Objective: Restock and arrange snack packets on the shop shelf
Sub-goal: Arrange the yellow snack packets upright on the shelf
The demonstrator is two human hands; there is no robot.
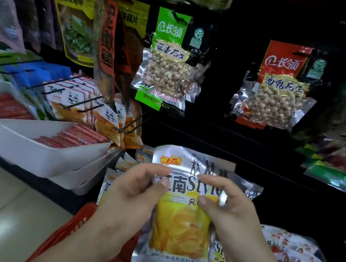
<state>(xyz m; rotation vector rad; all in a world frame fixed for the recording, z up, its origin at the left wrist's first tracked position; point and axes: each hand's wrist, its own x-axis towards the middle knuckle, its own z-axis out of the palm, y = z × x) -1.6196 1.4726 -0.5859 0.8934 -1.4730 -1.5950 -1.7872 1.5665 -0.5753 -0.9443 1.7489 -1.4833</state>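
Nearest, low in view: packet [181,228] held upright over the red basket [73,228], between both hands. Pinched at its top-left edge by the left hand [134,190], fingers curled; pinched likewise at the top-right by the right hand [223,208]. Best to keep the top seam flat and taut, find the hang hole, then line it up squarely with a free hook [129,123] — probably near the matching packets [111,180] just behind. Hang hole, if any, impossible to make out. Second packet half hidden below the first. Farther back, peanut packs [166,68] hanging plainly — top row cut off, right side dark and blurred.
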